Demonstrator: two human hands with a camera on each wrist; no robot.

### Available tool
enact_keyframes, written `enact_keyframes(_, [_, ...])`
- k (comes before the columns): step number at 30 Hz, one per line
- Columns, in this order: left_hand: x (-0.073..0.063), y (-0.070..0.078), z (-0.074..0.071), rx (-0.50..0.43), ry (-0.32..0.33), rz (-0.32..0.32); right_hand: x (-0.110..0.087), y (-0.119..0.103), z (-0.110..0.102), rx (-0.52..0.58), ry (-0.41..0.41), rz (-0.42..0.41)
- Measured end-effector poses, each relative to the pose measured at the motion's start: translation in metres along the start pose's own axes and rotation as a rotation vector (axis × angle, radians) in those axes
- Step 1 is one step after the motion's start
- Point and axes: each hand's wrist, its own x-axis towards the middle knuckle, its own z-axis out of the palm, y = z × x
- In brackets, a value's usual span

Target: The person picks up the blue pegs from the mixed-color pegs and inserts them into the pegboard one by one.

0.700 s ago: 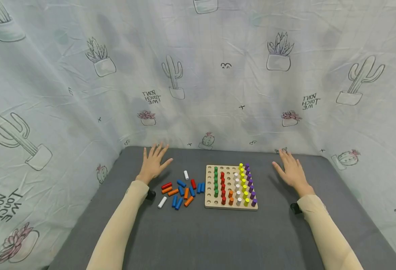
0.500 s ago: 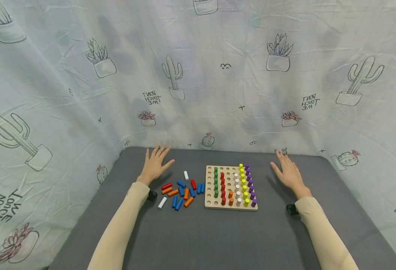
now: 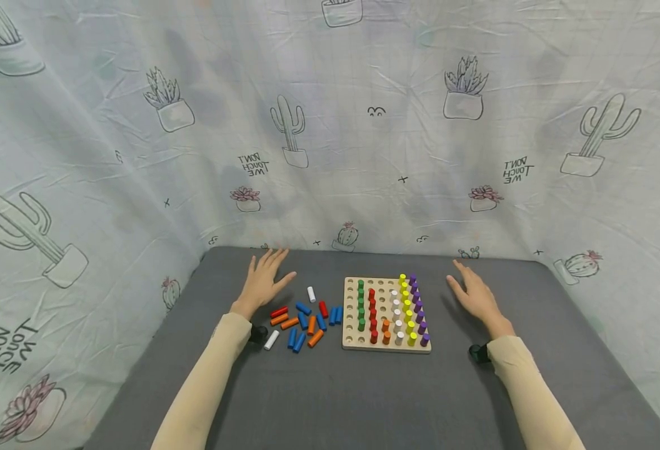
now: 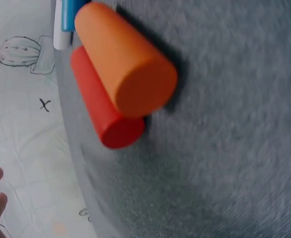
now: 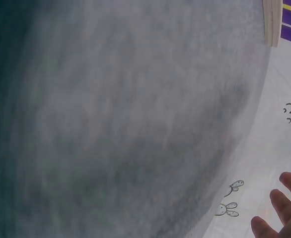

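My left hand is left of the loose pegs, fingers spread and holding nothing. Close by its wrist lie a red peg and an orange peg, large in the left wrist view. Several blue pegs, more orange and red ones and two white pegs are scattered beside them. A wooden pegboard holds upright pegs in columns: green, red, orange, white, yellow and purple. To its right my right hand hovers with extended fingers and nothing in its grasp; fingertips show at the corner of the right wrist view.
Grey cloth covers the table. A pale curtain printed with cactus drawings stands behind the table and along both sides. Dark wrist cameras are strapped under both sleeves.
Both hands have drifted inward and slightly nearer the body, the left toward the loose pegs, the right toward the pegboard. The pegs and board have stayed in place.
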Motion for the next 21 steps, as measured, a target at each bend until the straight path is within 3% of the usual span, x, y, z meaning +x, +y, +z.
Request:
enact_keyframes(10, [-0.011, 0.001, 0.008, -0.082, -0.031, 0.023, 0.002, -0.011, 0.008, 0.11, -0.031, 0.002])
enact_keyframes(21, [-0.023, 0.0, 0.01, -0.136, -0.036, 0.059, 0.002, -0.025, 0.019, 0.212, -0.155, -0.027])
